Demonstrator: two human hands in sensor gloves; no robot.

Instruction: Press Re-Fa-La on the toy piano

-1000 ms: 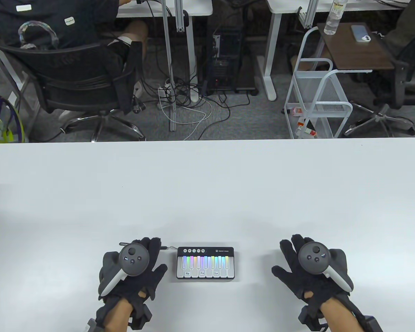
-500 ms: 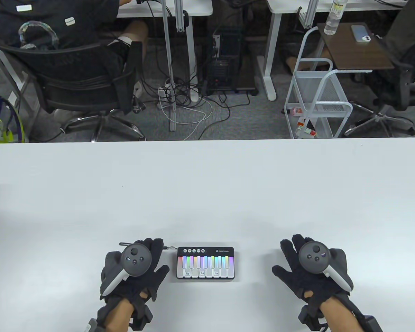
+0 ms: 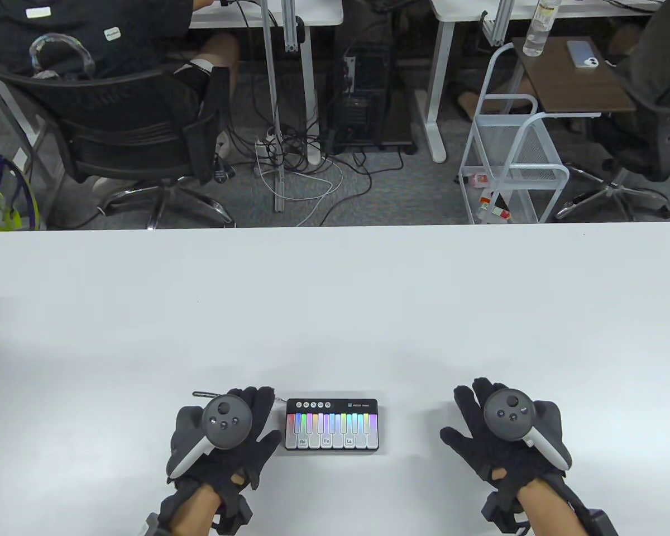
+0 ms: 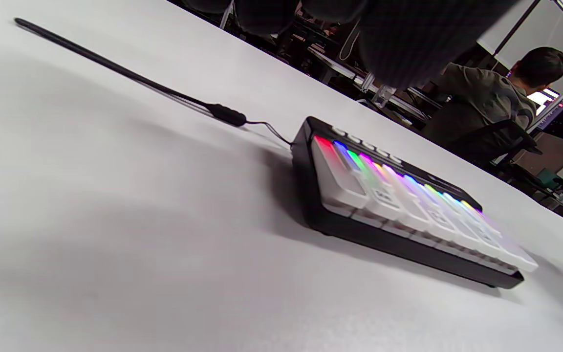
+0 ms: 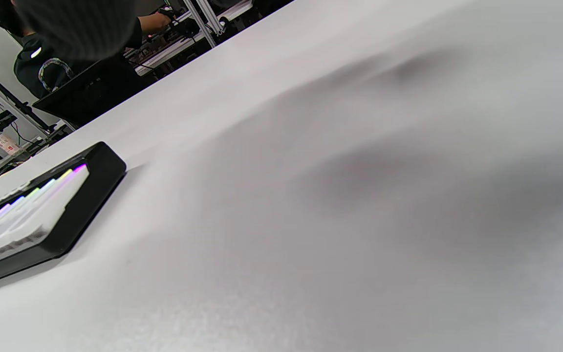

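Near the front edge of the surface sat the piano. Left hand was spread just beside it, right hand spread well apart. Keys looked cramped, so a fat gloved finger could've easily mashed a neighbor instead of Re.

Office or lab, mesh chairs, white desks, floor cables, computer tower

Thin black cord trails left of small black rainbow-keyed toy piano; white tabletop beyond lies open.
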